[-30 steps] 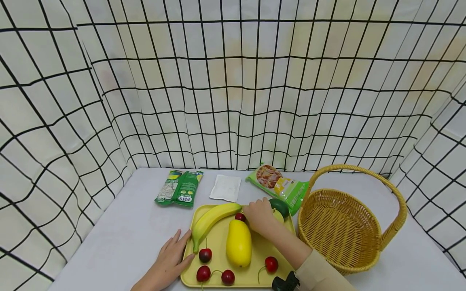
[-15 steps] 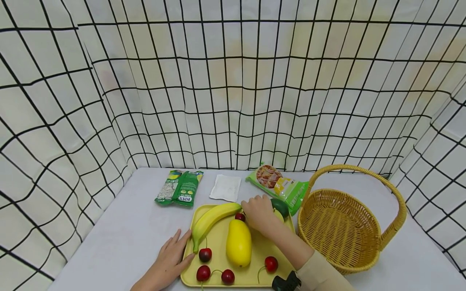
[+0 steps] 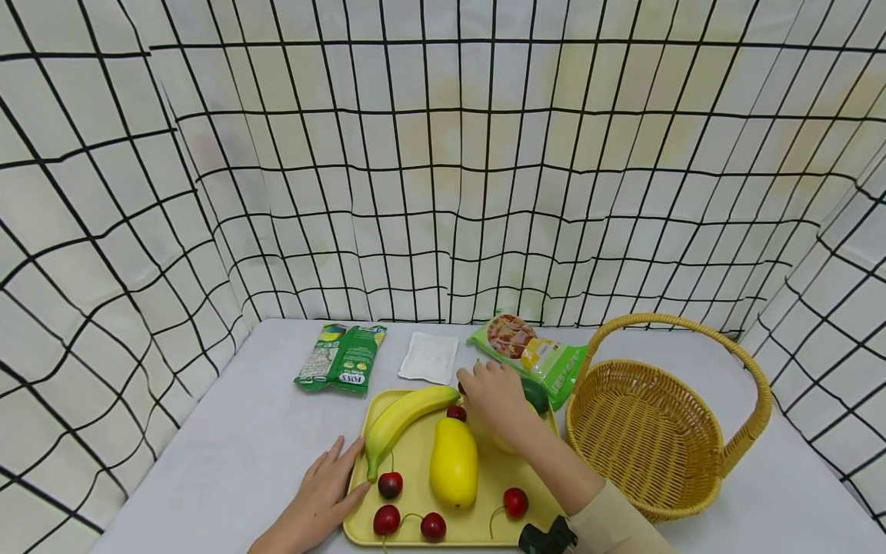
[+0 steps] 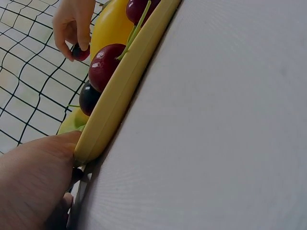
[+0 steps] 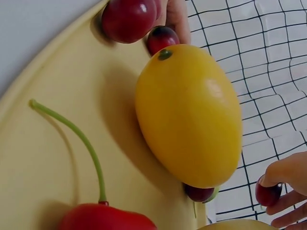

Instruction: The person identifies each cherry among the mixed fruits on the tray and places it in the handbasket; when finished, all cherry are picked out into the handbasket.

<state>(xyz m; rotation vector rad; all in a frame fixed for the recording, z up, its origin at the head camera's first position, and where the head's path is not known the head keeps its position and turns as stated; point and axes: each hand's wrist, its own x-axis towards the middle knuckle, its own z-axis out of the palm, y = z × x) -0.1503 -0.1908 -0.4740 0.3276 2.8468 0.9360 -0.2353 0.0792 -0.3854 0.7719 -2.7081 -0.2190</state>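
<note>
My right hand [image 3: 494, 400] is over the far right part of a yellow tray [image 3: 494, 531], pinching a dark red cherry [image 5: 268, 192] between thumb and fingers. The head view mostly hides that cherry behind the hand. Along the tray's left edge lies my left hand [image 3: 321, 492], fingers fairly straight and spread, thumb over the rim. On the tray are a banana [image 3: 401, 425], a yellow oval fruit [image 3: 454, 465] and several other cherries [image 3: 391, 485]. A dark green fruit [image 3: 536, 395] shows just behind the right hand, which partly covers it.
Right of the tray stands a wicker basket [image 3: 644, 500] with a tall arched handle. Behind the tray lie a green snack bag [image 3: 342, 358], a white packet [image 3: 429, 358] and a green food package [image 3: 547, 358]. Black-lined white cloth walls surround the white table.
My right hand has risen slightly and shifted a little, and a green stem now shows above its fingers. The left hand and the fruit on the tray have stayed put.
</note>
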